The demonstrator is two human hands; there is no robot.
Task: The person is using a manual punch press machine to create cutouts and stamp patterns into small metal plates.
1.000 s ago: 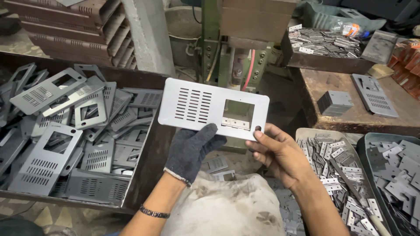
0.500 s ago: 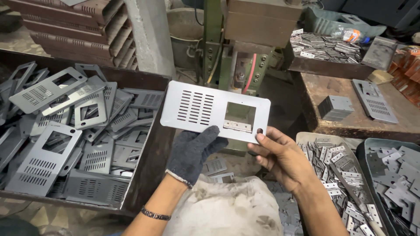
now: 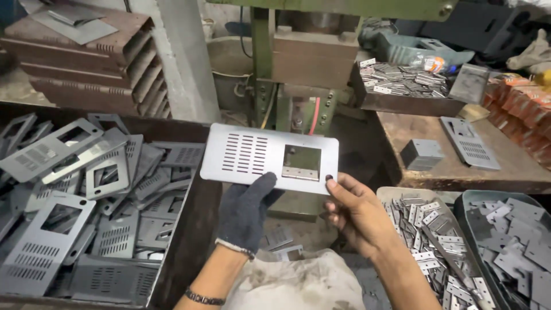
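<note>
Since the earlier frame, you have lifted the metal panel a little higher and swung it toward the green press, so it now sits at the centre of the frame. You hold the grey rectangular panel flat, its face toward you. It has rows of narrow slots on its left half and a square window on its right half, with a small hinge lying along the window's lower edge.

Your left hand, in a dark knit glove, grips the panel's lower edge near the middle, thumb on top. Your right hand is bare; it pinches the lower right corner, thumb pressed on the face just below the window. Both hands are closed on the panel.

At the left of the frame, an open bin holds a loose heap of similar grey slotted panels. At the lower right, a tray is filled with small hinges, and beside it at the right edge a darker tray holds flat grey pieces. A wooden bench at the upper right carries a small grey box and another slotted plate.
</note>
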